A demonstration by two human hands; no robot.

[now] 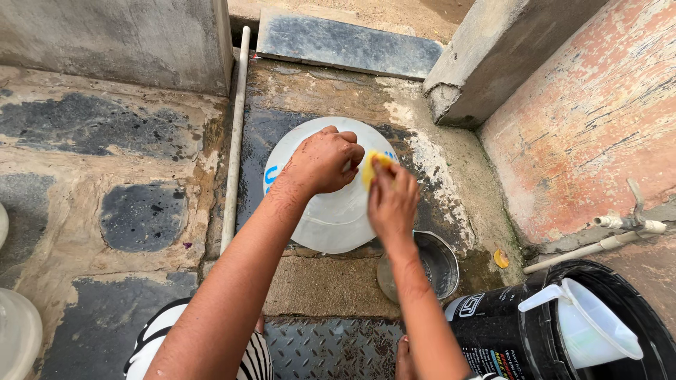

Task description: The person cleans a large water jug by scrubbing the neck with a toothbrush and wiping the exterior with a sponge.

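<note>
Fingers (345,144) of the left hand (324,160) curling over the top of a large translucent white container (320,218), gripping and steadying it. Fingers of the right hand (392,204) pinching a small yellow sponge (374,167), pressing it against the container's upper right side, just beside the left hand. Both hands clenched, neither released.

Container sitting on wet, dark-stained concrete floor (331,285), near the middle of a shallow washing bay, showing blue markings on its left and right edges. Lying just below and right of it, partly hidden behind the right forearm, a round grey metal bowl (436,264), looking wet inside. Resting a little further right on the floor, a small yellow-orange object (501,259), too small for telling what it is.

Standing at the lower right, a black plastic bucket (507,331) holding a white plastic jug (588,331) with its handle pointing left. Running above the bucket along the base of a worn pink wall (591,119), a pale pipe with a tap (623,229). Running up the floor left of the container, a thin white pipe (236,134). Showing at the bottom edge, ridged metal plate (331,348), a striped garment and toes. Peeking in at the far left edge, pale rounded vessels (15,331), well apart from the hands.
</note>
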